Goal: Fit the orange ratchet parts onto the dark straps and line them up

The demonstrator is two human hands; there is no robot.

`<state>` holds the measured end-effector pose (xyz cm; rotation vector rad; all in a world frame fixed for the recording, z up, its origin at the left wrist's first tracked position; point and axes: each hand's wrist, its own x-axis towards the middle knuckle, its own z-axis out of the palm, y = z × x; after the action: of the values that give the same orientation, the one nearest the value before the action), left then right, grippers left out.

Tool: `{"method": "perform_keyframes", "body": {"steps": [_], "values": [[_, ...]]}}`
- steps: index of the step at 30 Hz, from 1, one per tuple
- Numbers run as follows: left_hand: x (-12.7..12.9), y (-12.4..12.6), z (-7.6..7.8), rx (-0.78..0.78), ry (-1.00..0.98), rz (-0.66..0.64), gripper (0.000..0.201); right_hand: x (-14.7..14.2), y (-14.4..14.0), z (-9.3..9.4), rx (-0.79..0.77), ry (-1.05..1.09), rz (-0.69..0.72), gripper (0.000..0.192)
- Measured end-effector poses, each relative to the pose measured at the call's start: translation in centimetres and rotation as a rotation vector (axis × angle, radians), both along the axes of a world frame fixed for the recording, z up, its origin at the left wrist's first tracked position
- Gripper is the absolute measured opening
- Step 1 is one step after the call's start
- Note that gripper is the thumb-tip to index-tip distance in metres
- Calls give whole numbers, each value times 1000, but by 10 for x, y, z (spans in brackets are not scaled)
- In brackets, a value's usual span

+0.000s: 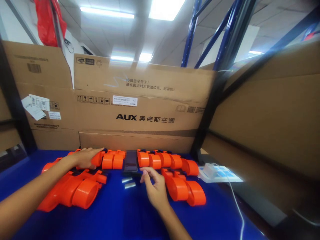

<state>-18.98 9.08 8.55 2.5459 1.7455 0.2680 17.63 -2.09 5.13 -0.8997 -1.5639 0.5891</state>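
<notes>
Resting flat and open, the left hand presses on the row of orange parts along the cardboard box, seemingly steadying it. The right hand, fingers loosely spread and holding nothing, touches the dark block on the blue desk, near two small metal pieces.

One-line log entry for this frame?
left hand: on orange parts row | right hand: beside dark block | surface: blue table
</notes>
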Motion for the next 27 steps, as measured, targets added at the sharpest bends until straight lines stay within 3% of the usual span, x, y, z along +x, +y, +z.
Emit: {"method": "perform_keyframes", "body": {"steps": [5,13,18,22,27], "values": [[0,-6,4,31,-54,-32,87,0,0,-1,-7,-12,1,28],[-3,-21,57,271,-134,-165,77,-1,0,-1,-25,-23,22,29],[23,-54,77,474,-167,-235,71,-1,0,-3,-29,-41,21,30],[61,-88,73,587,-213,-401,69,-3,2,-4,-57,-27,36,32],[113,-123,46,545,-244,-632,77,-8,10,-5,-131,99,89,40]]}}
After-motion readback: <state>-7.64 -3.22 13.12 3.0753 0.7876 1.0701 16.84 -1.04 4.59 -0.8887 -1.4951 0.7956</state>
